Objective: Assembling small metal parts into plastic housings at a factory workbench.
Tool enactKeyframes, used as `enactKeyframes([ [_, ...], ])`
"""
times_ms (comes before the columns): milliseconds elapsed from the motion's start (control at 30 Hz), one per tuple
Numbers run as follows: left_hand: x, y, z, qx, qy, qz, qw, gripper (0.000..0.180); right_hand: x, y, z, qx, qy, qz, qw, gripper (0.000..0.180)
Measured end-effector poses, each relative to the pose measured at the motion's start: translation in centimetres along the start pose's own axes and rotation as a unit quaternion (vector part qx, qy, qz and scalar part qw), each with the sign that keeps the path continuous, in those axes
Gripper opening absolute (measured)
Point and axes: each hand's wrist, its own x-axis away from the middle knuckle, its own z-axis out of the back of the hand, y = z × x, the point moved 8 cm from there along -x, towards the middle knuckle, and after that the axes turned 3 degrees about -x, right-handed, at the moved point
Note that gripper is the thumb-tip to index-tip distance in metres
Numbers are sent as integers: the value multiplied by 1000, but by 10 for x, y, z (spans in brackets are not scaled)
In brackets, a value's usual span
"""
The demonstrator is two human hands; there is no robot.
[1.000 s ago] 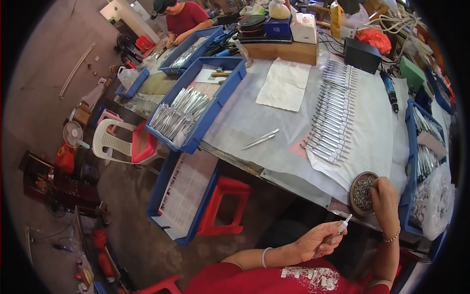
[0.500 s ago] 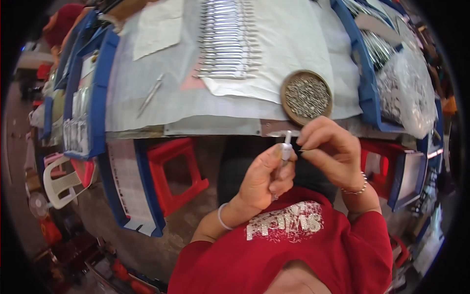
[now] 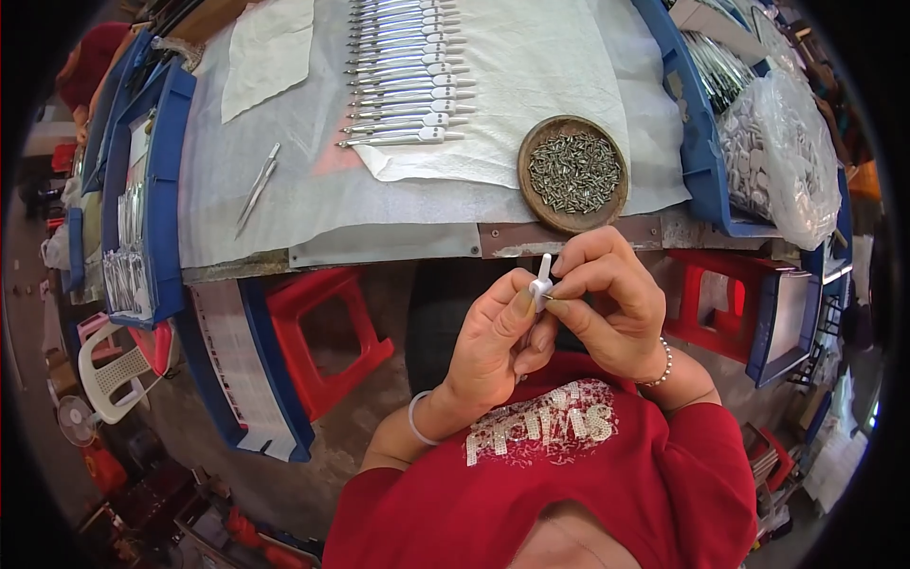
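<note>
My left hand (image 3: pixel 498 341) is closed around a white plastic piece (image 3: pixel 541 287) whose narrow stem points up. Whatever continues below it is hidden by my fingers. Thumb and forefinger of my right hand (image 3: pixel 616 308) pinch a tiny metal pin (image 3: pixel 548 297) against the side of the white piece. Just beyond my hands, at the table edge, stands a round wooden bowl (image 3: pixel 524 185) filled with small metal pins (image 3: pixel 575 171). Farther off, several slim metal tools with white ends (image 3: pixel 408 100) lie side by side in a column on white cloth.
Tweezers (image 3: pixel 257 192) lie on the sheet-covered table at left, below a pale cloth (image 3: pixel 270 57). At right, a blue bin (image 3: pixel 706 175) holds a clear bag of white pieces (image 3: pixel 777 161). Another blue bin (image 3: pixel 171 199) is at left. Red stools (image 3: pixel 327 341) stand under the table.
My right hand has moved left and down, bringing its pinched fingertips from beside the white piece onto it. The view has shifted slightly.
</note>
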Motion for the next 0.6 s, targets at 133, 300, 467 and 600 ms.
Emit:
enactKeyframes([
  [133, -3, 5, 2, -25, -11, -22, 999, 20, 2, 1, -1, 3, -16, -39, 999, 12],
  [300, -3, 13, 2, -85, -5, -55, 995, 17, -9, -7, -2, 54, -23, -30, 998, 17],
  [467, 4, 15, -2, -134, -8, -49, 990, 12, 1, 17, -15, -217, -40, -173, 960, 20],
  [600, 6, -8, -3, -61, -48, 6, 997, 16, 8, 24, -18, -252, -57, -267, 928, 30],
])
